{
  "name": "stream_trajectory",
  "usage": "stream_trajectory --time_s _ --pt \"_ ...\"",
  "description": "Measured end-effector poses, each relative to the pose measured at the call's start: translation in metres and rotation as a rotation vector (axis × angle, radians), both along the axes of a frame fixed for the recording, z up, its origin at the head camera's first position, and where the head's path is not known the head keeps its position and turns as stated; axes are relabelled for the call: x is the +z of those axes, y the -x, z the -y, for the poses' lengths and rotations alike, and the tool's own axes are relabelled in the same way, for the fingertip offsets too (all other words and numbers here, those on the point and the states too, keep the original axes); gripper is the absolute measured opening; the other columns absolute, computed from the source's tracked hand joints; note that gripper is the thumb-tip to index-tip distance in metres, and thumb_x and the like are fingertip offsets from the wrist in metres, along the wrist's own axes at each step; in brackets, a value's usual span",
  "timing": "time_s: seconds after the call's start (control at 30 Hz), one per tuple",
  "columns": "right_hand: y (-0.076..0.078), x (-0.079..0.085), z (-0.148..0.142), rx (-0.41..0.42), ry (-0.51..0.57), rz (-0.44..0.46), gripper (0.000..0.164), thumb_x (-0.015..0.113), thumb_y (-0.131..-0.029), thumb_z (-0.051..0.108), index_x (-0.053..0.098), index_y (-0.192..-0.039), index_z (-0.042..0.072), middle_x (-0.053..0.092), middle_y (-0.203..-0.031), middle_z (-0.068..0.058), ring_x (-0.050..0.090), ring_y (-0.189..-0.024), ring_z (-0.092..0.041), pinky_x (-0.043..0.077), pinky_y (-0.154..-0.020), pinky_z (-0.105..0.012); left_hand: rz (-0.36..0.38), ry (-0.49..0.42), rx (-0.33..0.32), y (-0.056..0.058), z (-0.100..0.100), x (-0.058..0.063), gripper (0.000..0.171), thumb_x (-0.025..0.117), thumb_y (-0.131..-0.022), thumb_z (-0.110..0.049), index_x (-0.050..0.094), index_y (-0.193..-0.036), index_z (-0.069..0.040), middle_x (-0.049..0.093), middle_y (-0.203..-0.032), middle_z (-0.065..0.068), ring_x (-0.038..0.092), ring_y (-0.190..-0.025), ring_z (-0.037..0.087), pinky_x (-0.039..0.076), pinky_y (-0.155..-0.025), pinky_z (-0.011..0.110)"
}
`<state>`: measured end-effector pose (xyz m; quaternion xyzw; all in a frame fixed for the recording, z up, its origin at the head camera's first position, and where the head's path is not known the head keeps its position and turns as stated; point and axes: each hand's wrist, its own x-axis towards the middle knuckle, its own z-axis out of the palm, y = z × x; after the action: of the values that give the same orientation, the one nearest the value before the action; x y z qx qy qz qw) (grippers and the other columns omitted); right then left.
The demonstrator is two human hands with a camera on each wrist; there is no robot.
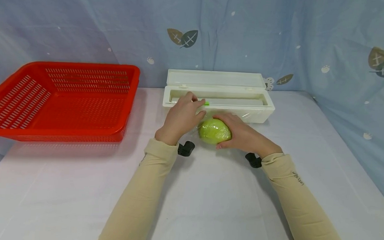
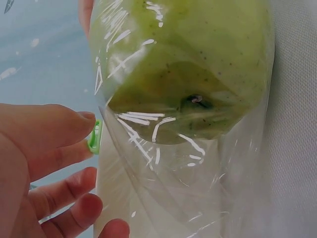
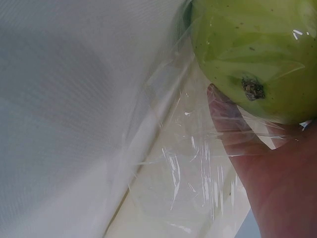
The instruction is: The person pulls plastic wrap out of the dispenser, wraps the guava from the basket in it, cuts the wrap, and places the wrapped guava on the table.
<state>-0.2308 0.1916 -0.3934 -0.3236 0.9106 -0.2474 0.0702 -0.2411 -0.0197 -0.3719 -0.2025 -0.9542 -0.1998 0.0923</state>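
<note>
A round green fruit (image 1: 213,132) is covered in clear cling film (image 2: 163,183), which stretches between it and a white dispenser box (image 1: 255,117). My right hand (image 1: 240,132) grips the fruit from its right side, thumb toward me, fingers behind. At the box's front rim, my left hand (image 1: 183,114) pinches a small bright green slider (image 2: 95,139) between thumb and finger; its other fingers are loosely bent. The box lid (image 1: 217,79) stands raised at the back. In the right wrist view, wrinkled film crosses my right thumb (image 3: 233,129) below the fruit's dark, dried end.
A red plastic basket (image 1: 119,132) with slotted walls stands at the left. A white cloth (image 1: 207,200) covers the table, and a blue curtain (image 1: 235,35) with leaf prints hangs behind the box and along the right.
</note>
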Motion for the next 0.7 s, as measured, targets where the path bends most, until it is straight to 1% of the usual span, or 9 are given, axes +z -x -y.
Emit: stream_trajectory --time_s 0.2,0.4,0.7 --pt "-0.0005 -0.0009 0.0006 -0.010 -0.006 -0.007 0.090 0.080 -0.063 0.036 0.030 -0.135 0.019 0.036 -0.129 -0.001 0.034 -0.113 -0.019 0.032 -0.092 -0.043 0.005 0.002 0.003 -0.0002 0.0001 -0.0006 0.040 0.053 -0.089 -0.030 0.053 -0.126 -0.016 0.045 -0.108 0.004 0.042 -0.087 0.015 0.041 -0.062 0.026" --pt "-0.0017 -0.0002 -0.0001 -0.014 0.004 0.019 0.089 0.080 -0.063 0.036 0.030 -0.135 0.020 0.034 -0.132 0.000 0.033 -0.115 -0.020 0.031 -0.092 -0.044 0.031 0.007 0.007 -0.0019 -0.0009 0.0014 0.040 0.053 -0.089 -0.030 0.052 -0.127 -0.017 0.044 -0.109 0.003 0.042 -0.091 0.016 0.041 -0.063 0.026" --pt "-0.0014 0.0009 0.0007 -0.014 0.005 0.015 0.089 0.079 -0.064 0.035 0.030 -0.135 0.019 0.033 -0.132 0.000 0.032 -0.114 -0.020 0.031 -0.092 -0.043 0.013 0.027 0.000 -0.0015 -0.0005 0.0023 0.040 0.052 -0.089 -0.030 0.050 -0.128 -0.018 0.044 -0.109 0.004 0.042 -0.093 0.017 0.042 -0.064 0.027"
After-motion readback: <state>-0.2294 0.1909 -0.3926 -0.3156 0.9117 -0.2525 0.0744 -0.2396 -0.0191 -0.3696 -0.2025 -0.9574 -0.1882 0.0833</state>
